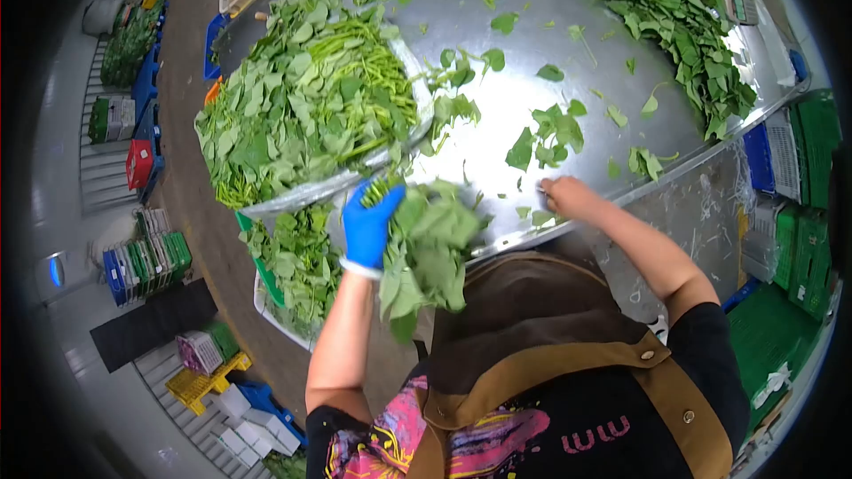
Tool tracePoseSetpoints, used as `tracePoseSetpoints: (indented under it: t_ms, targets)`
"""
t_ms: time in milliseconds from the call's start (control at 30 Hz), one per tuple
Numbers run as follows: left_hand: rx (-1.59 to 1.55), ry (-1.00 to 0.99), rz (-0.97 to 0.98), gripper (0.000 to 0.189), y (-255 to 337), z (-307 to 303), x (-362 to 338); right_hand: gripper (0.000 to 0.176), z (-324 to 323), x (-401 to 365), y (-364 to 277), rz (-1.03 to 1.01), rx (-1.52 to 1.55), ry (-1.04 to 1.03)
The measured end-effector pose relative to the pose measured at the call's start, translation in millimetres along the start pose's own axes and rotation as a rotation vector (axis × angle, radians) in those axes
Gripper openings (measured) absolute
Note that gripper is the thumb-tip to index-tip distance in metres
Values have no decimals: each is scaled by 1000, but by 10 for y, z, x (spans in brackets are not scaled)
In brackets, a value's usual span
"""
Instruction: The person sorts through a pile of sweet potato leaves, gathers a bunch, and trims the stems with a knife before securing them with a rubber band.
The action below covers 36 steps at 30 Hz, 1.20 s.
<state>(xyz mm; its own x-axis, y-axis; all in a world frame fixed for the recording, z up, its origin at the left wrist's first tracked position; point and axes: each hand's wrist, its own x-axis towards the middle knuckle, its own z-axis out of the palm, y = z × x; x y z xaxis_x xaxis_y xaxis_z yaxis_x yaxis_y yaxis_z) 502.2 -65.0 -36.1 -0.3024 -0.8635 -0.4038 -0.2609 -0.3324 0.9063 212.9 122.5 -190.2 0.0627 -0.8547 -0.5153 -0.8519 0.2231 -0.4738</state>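
Observation:
My left hand (366, 229), in a blue glove, is closed round the stems of a bunch of leafy greens (432, 244). The leaves hang down over the table's near edge, in front of my apron. My right hand (572, 199) is bare and low over the metal table (479, 164), close to its edge. Its fingers are curled together, and whatever they may hold is too small to make out. Beyond the left hand lies a big heap of the same greens (311, 89) in a clear plastic bag (417, 80). A few loose sprigs (555, 133) lie ahead of my right hand.
A long row of greens (674, 35) lines the table's far right side, near a scale-like device (741, 9). Below the bag stands a crate of greens (297, 257). Green crates (808, 239) are stacked at right. Racks with boxes stand across the floor at left.

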Motion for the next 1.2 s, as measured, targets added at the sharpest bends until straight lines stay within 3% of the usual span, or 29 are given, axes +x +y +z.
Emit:
tracePoseSetpoints:
  t_ms: [67, 133, 167, 267, 300, 367, 433, 567, 600, 700, 733, 767, 833, 867, 967, 1033, 1100, 1133, 1200]
  targets:
    - [50, -8, 191, 20, -25, -24, 132, 51, -410, -78, -173, 18, 119, -37]
    - [100, -64, 347, 20, 91, 111, 192, 67, -703, -16, -343, -128, 72, 268]
    - [125, -91, 414, 20, 111, 173, 192, 75, -907, 27, -524, -169, 211, 312]
    - [-15, -135, 320, 22, 72, 354, 185, 95, -1292, 55, -1107, -367, 652, 300]
    - [-75, -147, 288, 23, 84, 437, 170, 108, -1222, 93, -1201, -351, 678, 191]
    - [-123, -82, 298, 23, 114, 563, 126, 111, -821, 202, -1243, -468, 623, 97]
    - [-166, 20, 297, 23, 126, 677, 94, 111, -513, 148, -1389, -540, 971, 57]
    - [-671, 54, 39, 15, 30, 818, 61, 105, -387, 167, -1608, -173, 1481, 83]
    - [-678, 17, 1, 26, 20, 810, 59, 101, -389, 113, -1596, -262, 1563, 91]
    - [-589, -153, 173, 45, 155, 772, -57, 100, -565, -27, -1451, -215, 1116, 144]
    - [-493, -313, 348, 64, 139, 677, -33, 105, -468, 54, -1322, -212, 950, 263]
    - [-423, -282, 410, 72, 138, 638, -10, 106, -542, 34, -1258, -213, 963, 226]
    - [-579, -296, 254, 89, -46, 484, 97, 106, -742, -2, -1147, -213, 990, 162]
    - [-588, -318, 222, 92, -239, 404, 191, 101, -542, 169, -978, -149, 978, 140]
    - [27, -179, 150, 104, -865, 413, 371, 96, -446, 353, -813, 198, -79, -21]
    - [121, -189, 182, 113, -953, 390, 315, 94, -309, 271, -833, -7, 111, 314]
    - [12, -257, 193, 110, -703, 478, 145, 90, -565, 50, -1135, -71, 34, 339]
    - [54, -280, 403, 104, -683, 547, 136, 90, -632, 25, -1185, -92, 39, 333]
    - [-128, -249, 144, 66, -867, 442, 246, 90, -704, -50, -1265, -128, 47, 322]
